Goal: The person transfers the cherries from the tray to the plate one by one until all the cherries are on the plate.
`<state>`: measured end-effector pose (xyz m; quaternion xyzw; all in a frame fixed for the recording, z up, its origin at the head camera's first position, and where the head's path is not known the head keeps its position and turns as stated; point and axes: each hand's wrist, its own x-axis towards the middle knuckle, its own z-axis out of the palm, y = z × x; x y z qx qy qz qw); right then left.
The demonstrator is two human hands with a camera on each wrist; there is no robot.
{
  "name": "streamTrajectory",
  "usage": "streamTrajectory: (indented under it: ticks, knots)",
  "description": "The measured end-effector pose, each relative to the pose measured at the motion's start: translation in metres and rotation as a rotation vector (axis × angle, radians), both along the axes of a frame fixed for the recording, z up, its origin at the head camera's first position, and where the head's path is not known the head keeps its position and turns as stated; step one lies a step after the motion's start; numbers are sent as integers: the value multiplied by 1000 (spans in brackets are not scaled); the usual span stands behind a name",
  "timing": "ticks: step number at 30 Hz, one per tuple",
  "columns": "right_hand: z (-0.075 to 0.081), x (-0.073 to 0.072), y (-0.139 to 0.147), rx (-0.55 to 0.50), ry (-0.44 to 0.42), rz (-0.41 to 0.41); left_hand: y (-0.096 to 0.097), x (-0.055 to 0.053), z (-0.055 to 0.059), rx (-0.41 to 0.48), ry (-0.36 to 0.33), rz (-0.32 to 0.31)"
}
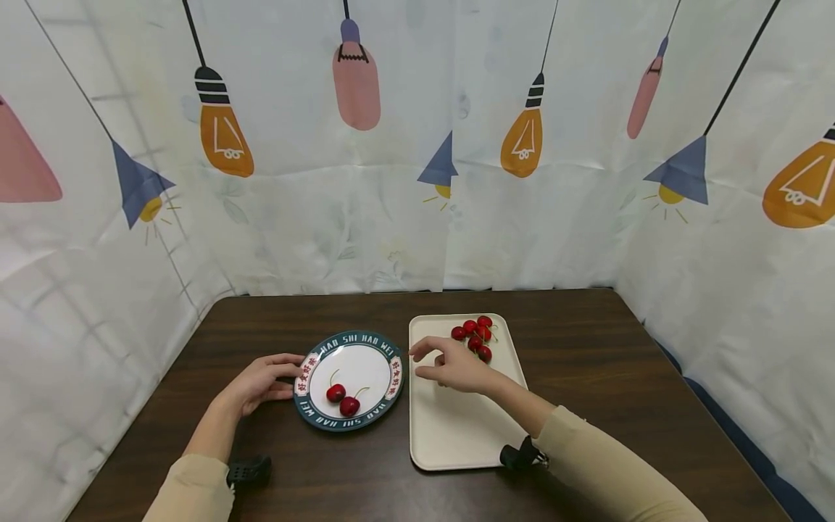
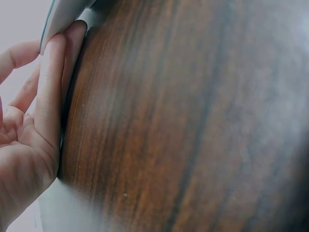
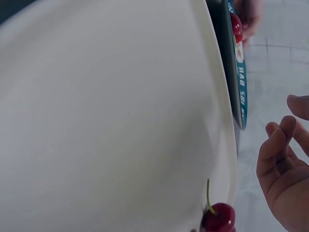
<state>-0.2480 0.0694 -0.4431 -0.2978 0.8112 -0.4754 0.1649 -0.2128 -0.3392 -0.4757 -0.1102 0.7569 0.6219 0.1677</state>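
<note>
My left hand [image 1: 264, 380] is at the left rim of a round white plate [image 1: 355, 362] with a teal, lettered border. In the left wrist view its fingers [image 2: 50, 92] lie on and beneath the plate's edge, close to the tabletop. Two dark red cherries [image 1: 349, 406] with stems rest on the plate. My right hand [image 1: 457, 366] hovers over the upper left of a cream rectangular tray [image 1: 450, 428], thumb apart from the loosely bent fingers, with nothing between them. Several red cherries [image 1: 475, 345] lie clustered at the tray's far end, just beyond that hand.
Both dishes stand side by side on a dark brown wooden table [image 1: 587, 377], a narrow gap between them. White curtains [image 1: 391, 217] printed with hanging lamps surround the table's back and sides. A black strap [image 1: 522, 455] on the right wrist hangs over the tray's near right corner.
</note>
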Motion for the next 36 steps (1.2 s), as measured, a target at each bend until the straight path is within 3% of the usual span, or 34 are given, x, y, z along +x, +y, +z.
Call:
streamTrajectory:
  ticks: [10,19,36]
  knots:
    - [-1,1,33,-12,35,-32,2,0,2,-13,3,9]
    - [-7,4,65,-81,-13,-87,5,2,3,-23,4,8]
    - [-18,0,104,-19,-31,-254,5,3,2,-39,13,5]
